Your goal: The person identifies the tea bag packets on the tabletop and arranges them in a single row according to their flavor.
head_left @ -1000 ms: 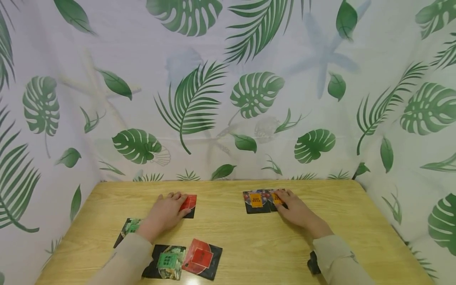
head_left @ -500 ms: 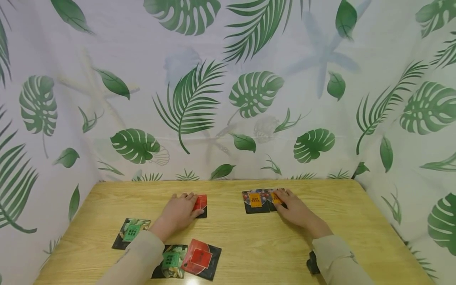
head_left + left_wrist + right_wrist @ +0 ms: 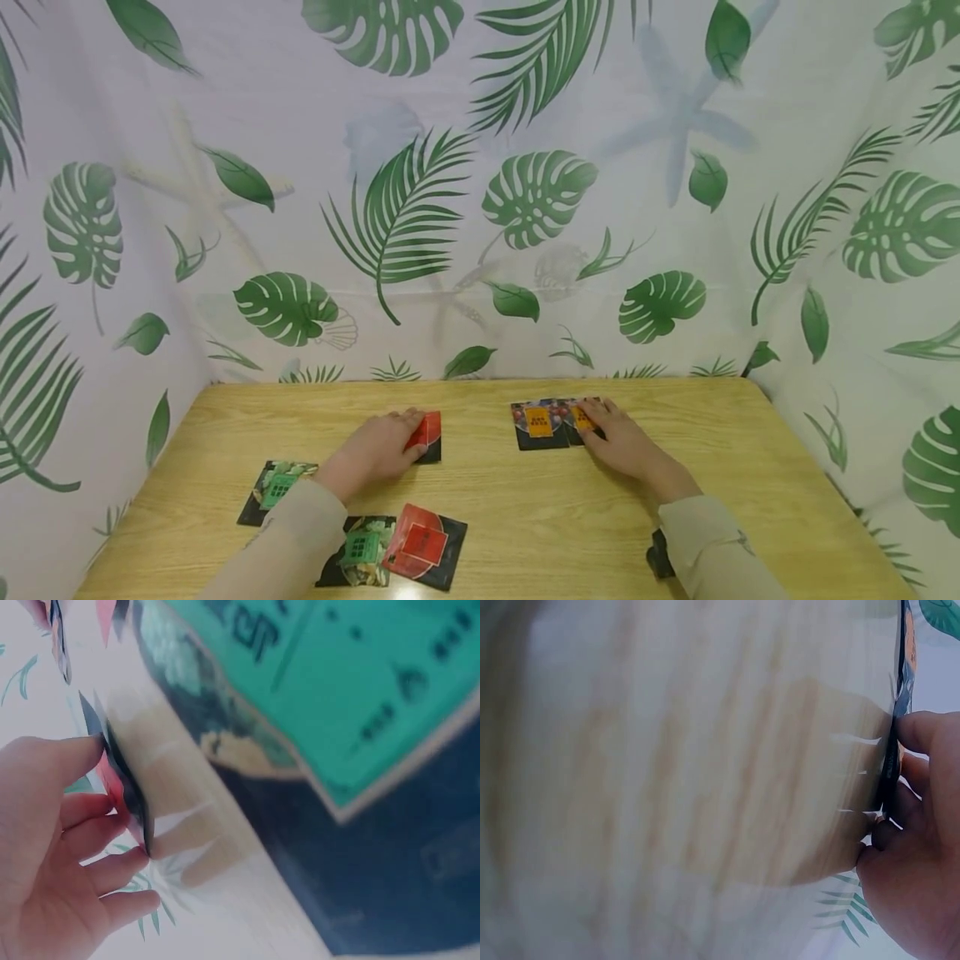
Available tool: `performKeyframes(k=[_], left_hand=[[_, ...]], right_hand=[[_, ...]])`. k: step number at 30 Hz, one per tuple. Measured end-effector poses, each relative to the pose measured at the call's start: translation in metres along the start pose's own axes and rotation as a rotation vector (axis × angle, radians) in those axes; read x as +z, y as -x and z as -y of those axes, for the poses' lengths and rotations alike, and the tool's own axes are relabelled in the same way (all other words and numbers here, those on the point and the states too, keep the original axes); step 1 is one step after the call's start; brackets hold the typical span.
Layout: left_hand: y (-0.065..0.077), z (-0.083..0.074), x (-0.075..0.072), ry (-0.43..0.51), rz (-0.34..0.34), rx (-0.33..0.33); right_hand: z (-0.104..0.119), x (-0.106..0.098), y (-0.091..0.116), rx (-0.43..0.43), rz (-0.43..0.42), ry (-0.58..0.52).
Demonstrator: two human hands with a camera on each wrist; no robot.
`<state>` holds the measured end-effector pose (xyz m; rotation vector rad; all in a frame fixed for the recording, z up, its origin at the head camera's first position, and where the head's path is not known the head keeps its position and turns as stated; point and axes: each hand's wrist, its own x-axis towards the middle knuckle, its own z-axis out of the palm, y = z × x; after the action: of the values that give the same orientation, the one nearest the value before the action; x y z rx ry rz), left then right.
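Where the left hand [image 3: 381, 447] lies, the red label [image 3: 432, 428] seems unreadable.

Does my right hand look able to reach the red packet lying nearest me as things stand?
Likely yes: your right hand touches an orange-labelled packet, but only bare table separates it from the red packet, whose top is uncovered.

My head camera faces forward and down over the table [image 3: 547, 517]. Closer wrist cameras face my left hand [image 3: 64, 847] and right hand [image 3: 919, 840], which it shares.
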<state>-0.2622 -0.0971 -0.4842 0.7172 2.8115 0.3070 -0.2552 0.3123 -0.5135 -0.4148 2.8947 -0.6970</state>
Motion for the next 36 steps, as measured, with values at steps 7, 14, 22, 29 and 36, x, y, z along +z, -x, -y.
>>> performKeyframes(k=[7, 14, 22, 29, 36], left_hand=[[-0.008, -0.015, 0.003, -0.042, -0.011, -0.002], [-0.019, -0.034, 0.006, -0.102, -0.010, 0.010], [-0.032, -0.051, 0.009, -0.084, -0.003, 0.013], [-0.042, -0.063, 0.012, -0.105, -0.005, 0.005], [-0.046, -0.070, 0.013, -0.112, -0.002, -0.020]], right_hand=[[0.000, 0.001, 0.001, 0.003, -0.001, -0.011], [-0.003, 0.002, 0.002, 0.003, -0.004, -0.003], [-0.002, 0.002, 0.003, 0.000, -0.011, -0.011], [-0.002, 0.002, 0.001, -0.001, -0.011, -0.008], [0.000, 0.001, 0.001, -0.006, -0.011, -0.009]])
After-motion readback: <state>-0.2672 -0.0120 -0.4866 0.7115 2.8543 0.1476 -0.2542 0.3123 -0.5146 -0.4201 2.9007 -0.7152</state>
